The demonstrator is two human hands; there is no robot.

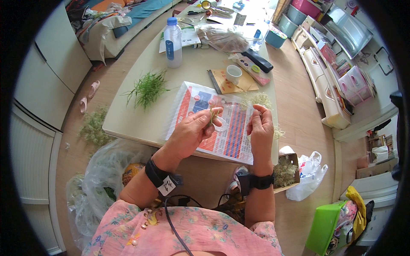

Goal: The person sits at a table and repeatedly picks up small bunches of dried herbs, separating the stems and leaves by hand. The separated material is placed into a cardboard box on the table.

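My left hand [193,129] pinches a small green plant sprig [212,116] between thumb and fingers. My right hand [262,128] is raised a short way to its right, thumb and fingertips together; whether a thin strand is between them cannot be made out. Both hands are over a printed sheet [237,144] in red, blue and white at the table's near edge. On it, partly behind my left fingers, is a white round object [221,125]. Pale curly plant strands [261,98] lie just beyond my right hand. A bunch of green sprigs [148,89] rests farther left.
A capped plastic bottle [173,44], a small white cup [233,73], a brown packet [248,84] and a power strip [253,68] stand or lie beyond the sheet. By the table's near right corner is a cardboard box [297,166] of pale strands. Plastic bags [105,169] sit at floor left.
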